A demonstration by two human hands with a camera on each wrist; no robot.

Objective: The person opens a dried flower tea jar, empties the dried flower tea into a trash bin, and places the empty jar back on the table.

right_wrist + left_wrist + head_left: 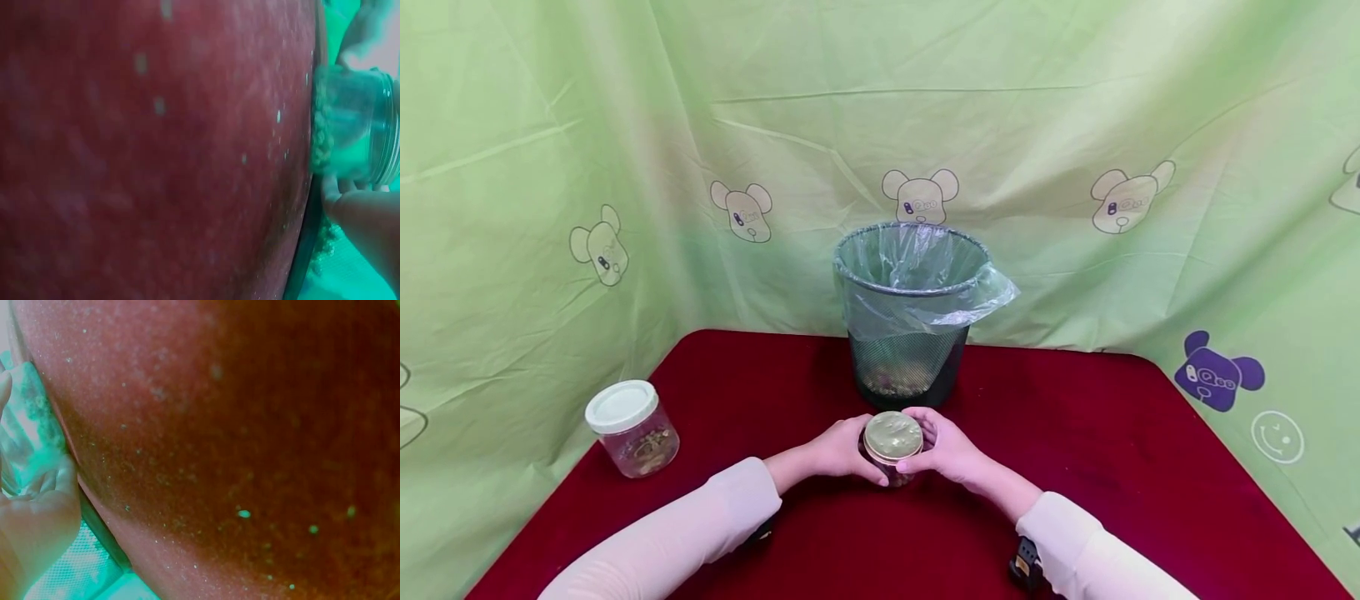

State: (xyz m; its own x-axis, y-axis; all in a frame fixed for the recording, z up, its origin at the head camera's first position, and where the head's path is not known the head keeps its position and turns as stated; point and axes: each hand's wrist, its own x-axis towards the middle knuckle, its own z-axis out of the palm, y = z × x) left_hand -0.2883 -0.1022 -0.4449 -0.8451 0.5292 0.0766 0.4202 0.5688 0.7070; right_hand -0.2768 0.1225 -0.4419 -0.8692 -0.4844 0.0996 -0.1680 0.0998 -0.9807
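Gold jar top [892, 435], head view only

Left sleeve [677, 525] and right sleeve [1097, 546] made in near-white fabric, each terminated by a broad cuff [756, 493], a black unit [1026, 560] (marked in orange) exposed beneath the right sleeve, a dark, yellow-marked part [762, 531] mostly concealed beneath the left.

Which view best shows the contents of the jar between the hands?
The right wrist view: through the clear jar, the contents show gathered at its base. The head view shows mostly the lid, little of the contents; the left wrist view catches only part of the jar, its contents indistinct.
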